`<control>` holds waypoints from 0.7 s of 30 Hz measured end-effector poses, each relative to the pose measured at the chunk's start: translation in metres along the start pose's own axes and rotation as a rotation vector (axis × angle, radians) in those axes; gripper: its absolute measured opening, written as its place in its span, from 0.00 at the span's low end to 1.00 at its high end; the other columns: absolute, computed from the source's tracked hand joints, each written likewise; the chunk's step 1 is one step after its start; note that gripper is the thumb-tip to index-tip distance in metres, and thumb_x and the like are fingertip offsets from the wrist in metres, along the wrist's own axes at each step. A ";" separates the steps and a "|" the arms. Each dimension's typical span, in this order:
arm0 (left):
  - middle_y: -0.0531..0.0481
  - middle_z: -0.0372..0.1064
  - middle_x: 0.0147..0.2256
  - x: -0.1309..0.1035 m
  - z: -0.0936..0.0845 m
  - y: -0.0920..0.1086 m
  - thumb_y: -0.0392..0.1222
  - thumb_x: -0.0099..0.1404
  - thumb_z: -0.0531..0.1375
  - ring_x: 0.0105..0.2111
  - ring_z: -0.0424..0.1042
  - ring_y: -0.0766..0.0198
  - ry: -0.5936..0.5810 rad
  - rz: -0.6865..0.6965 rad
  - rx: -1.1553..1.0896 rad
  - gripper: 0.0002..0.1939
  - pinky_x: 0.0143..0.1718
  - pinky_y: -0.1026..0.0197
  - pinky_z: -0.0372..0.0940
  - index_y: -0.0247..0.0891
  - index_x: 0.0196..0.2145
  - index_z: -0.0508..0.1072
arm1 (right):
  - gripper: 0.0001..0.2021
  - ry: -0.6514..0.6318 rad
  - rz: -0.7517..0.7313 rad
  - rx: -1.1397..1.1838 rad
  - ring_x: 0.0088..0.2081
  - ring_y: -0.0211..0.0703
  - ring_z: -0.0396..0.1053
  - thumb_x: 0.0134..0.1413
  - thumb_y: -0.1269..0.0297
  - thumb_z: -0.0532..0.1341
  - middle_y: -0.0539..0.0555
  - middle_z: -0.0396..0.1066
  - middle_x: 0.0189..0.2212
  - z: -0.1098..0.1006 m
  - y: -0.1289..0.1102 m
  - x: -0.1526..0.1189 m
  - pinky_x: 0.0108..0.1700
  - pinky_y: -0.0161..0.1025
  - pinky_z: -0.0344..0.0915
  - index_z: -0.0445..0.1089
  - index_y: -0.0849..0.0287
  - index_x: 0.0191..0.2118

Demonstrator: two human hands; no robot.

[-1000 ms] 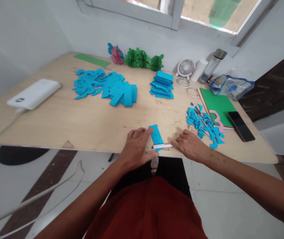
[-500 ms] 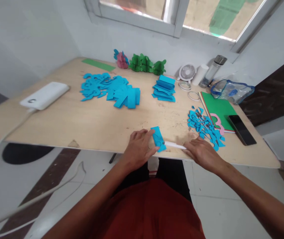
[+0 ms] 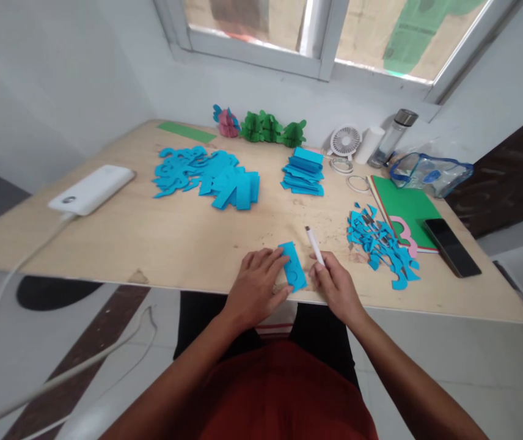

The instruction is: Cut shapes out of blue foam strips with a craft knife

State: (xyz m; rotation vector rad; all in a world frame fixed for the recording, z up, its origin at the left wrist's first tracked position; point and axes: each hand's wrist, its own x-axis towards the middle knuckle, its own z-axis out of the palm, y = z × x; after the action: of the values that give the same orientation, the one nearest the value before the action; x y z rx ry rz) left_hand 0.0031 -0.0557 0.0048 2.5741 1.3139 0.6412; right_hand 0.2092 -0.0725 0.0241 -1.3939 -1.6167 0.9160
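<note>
A small blue paper piece (image 3: 294, 273) with a dark curved line drawn on it lies near the table's front edge. My left hand (image 3: 256, 286) rests at its left side, fingers spread, the fingertips touching the paper. Just to the right of the paper, my right hand (image 3: 335, 284) is closed around a white pen (image 3: 315, 244), whose dark tip points up and away from the paper. Cut blue scraps (image 3: 376, 238) are heaped farther right. Behind the paper sits a stack of folded blue paper (image 3: 303, 172).
On the table (image 3: 174, 244) are blue cut-outs (image 3: 215, 171), a white power bank (image 3: 91, 190) with a cable, green paper figures (image 3: 270, 128), a small fan (image 3: 346, 142), a bottle (image 3: 392, 139), green sheets (image 3: 405, 205), a pink cut-out (image 3: 403, 232) and a phone (image 3: 451, 247).
My right hand has moved left, closer to the paper. The pen has swung from lying nearly flat towards the paper to pointing up and away. The view has shifted slightly.
</note>
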 end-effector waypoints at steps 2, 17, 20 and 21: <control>0.39 0.65 0.59 0.000 -0.001 0.001 0.47 0.66 0.57 0.58 0.61 0.44 0.001 0.002 0.001 0.21 0.58 0.40 0.56 0.38 0.55 0.68 | 0.10 0.075 -0.027 0.175 0.31 0.41 0.67 0.65 0.55 0.53 0.51 0.71 0.33 0.002 0.000 0.002 0.37 0.39 0.65 0.64 0.54 0.46; 0.38 0.65 0.56 0.001 -0.003 0.002 0.46 0.65 0.58 0.57 0.60 0.44 0.016 -0.009 -0.013 0.20 0.56 0.41 0.57 0.38 0.52 0.69 | 0.14 0.216 0.095 0.500 0.17 0.34 0.50 0.60 0.51 0.60 0.41 0.53 0.13 0.000 -0.012 0.004 0.22 0.34 0.51 0.73 0.57 0.38; 0.38 0.65 0.57 0.001 -0.003 0.002 0.46 0.65 0.57 0.57 0.60 0.44 0.008 -0.004 -0.011 0.20 0.57 0.41 0.56 0.38 0.53 0.69 | 0.12 0.260 0.057 0.417 0.21 0.36 0.62 0.61 0.53 0.60 0.46 0.67 0.19 0.004 -0.017 0.002 0.26 0.35 0.61 0.71 0.56 0.41; 0.37 0.64 0.57 0.001 -0.003 0.002 0.47 0.65 0.57 0.57 0.60 0.44 0.008 -0.003 -0.012 0.20 0.57 0.41 0.56 0.38 0.53 0.69 | 0.11 0.259 0.026 0.353 0.25 0.38 0.67 0.61 0.54 0.59 0.49 0.72 0.24 0.006 -0.019 0.001 0.30 0.36 0.65 0.70 0.56 0.41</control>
State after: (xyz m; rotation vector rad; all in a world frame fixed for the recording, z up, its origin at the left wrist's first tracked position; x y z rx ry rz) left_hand 0.0040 -0.0560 0.0082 2.5629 1.3119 0.6576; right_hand 0.1962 -0.0741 0.0386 -1.2295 -1.1809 0.9402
